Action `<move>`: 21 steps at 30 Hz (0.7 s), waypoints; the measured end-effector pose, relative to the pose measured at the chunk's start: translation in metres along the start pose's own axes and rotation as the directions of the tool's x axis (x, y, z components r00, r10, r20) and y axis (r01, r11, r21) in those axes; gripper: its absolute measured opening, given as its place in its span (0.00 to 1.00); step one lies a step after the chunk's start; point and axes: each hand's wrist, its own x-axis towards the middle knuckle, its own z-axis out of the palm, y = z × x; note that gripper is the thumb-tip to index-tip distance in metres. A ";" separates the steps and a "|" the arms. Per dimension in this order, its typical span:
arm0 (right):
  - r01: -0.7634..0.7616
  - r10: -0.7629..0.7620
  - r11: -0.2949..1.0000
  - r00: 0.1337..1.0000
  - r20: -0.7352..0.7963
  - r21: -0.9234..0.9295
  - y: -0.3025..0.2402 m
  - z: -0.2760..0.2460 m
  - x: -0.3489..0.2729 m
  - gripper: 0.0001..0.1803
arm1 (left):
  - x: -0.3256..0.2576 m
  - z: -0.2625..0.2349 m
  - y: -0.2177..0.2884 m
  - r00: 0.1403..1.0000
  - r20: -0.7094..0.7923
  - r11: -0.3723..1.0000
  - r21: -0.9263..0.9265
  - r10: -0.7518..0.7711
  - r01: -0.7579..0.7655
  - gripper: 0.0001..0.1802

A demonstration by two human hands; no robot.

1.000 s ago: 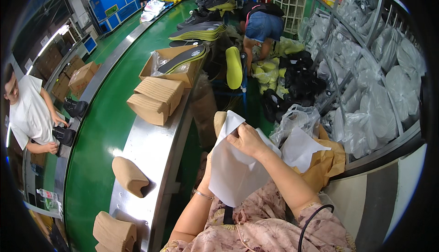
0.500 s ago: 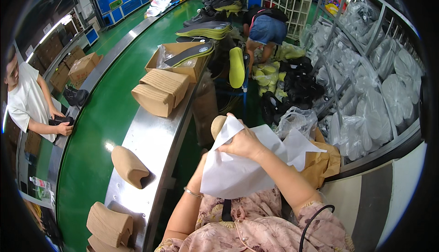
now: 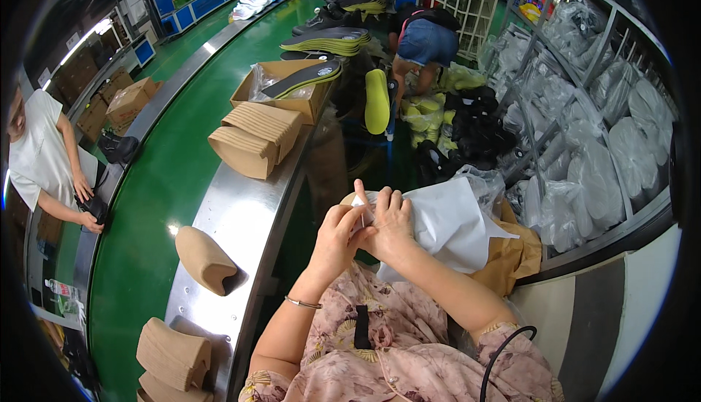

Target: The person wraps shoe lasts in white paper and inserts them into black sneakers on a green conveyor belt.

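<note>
In front of my body, my left hand (image 3: 337, 235) is closed, fingertips pinching the folded edge of a white sheet of paper (image 3: 447, 221). My right hand (image 3: 391, 223) lies close against it, its fingers bent over the paper and the tan molded shoe insert (image 3: 349, 199) beneath. Only the insert's rounded end shows; paper and fingers hide the rest. The sheet's loose part spreads to the right of my right hand. To the left, a single tan molded insert (image 3: 203, 259) rests on the metal edge of the bench (image 3: 219, 216).
Ribbed tan inserts (image 3: 255, 139) and a cardboard box (image 3: 310, 102) with insoles stand farther along the bench. More inserts (image 3: 174, 354) lie near left. Brown paper (image 3: 518, 256) is at right, before a rack of bagged soles (image 3: 577, 175). A co-worker (image 3: 51, 154) handles a black shoe across the green belt.
My left hand has come up from behind the paper to pinch its edge beside my right hand. The sheet has swung to the right and now covers more of the insert.
</note>
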 end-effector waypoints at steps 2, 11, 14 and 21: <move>0.035 -0.034 0.999 0.997 -0.068 0.020 0.001 0.003 -0.004 0.47 | 0.000 0.000 -0.004 0.998 0.009 0.998 0.013 0.057 -0.058 0.17; 0.112 -0.112 0.993 0.994 -0.010 0.021 0.005 -0.002 -0.008 0.55 | -0.001 -0.002 -0.007 0.999 0.008 0.996 -0.080 -0.035 0.036 0.08; 0.120 -0.119 0.990 0.993 -0.011 0.073 0.006 -0.003 -0.009 0.57 | -0.002 -0.010 -0.018 0.948 -0.010 0.902 -0.311 -0.320 0.301 0.06; 0.032 -0.078 0.975 0.976 0.204 0.218 0.002 -0.002 -0.008 0.62 | -0.015 -0.004 -0.062 0.718 0.141 0.495 -0.634 -0.682 0.594 0.05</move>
